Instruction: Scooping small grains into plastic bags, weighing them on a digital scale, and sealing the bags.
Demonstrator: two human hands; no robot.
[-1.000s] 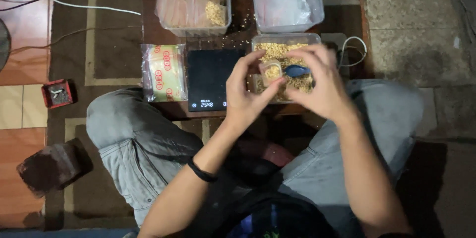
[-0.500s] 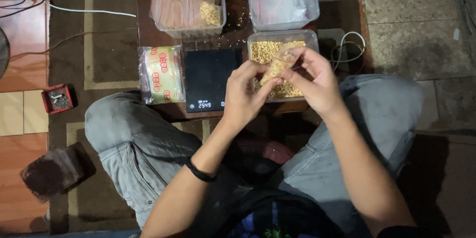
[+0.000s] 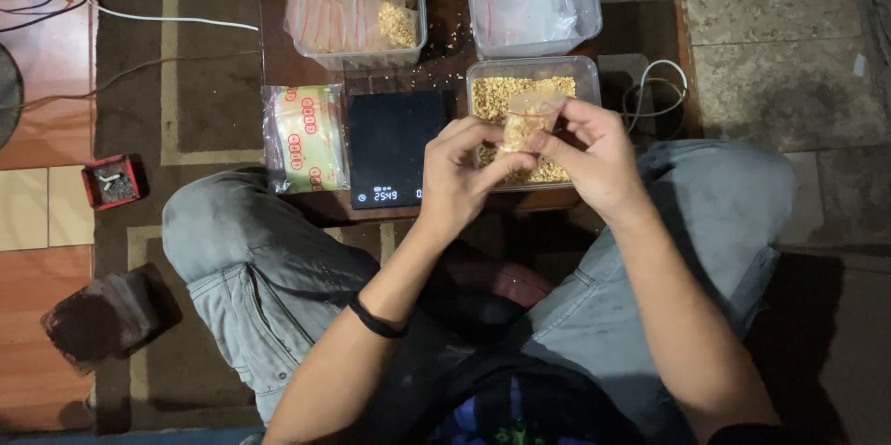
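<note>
top tubs [image 3: 357, 0] cut off by the frame; small bag's [image 3: 525, 120] lower part perhaps behind fingers

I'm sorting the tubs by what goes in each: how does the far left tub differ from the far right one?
The far left tub holds small bags already filled with tan grain; the far right tub holds only empty, flat clear bags. The left tub's bags show red strips clearly; the right tub's look paler. Both are clear, rectangular plastic tubs behind the scale.

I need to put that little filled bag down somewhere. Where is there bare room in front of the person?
The black scale has a bare top, bordered by the yellow packet and the tub of crumbs. Brown rug lies open left of the packet. The far row is crowded: the tub of filled bags and the tub of empty bags. Both hands, left hand and right hand, hold the small bag.
</note>
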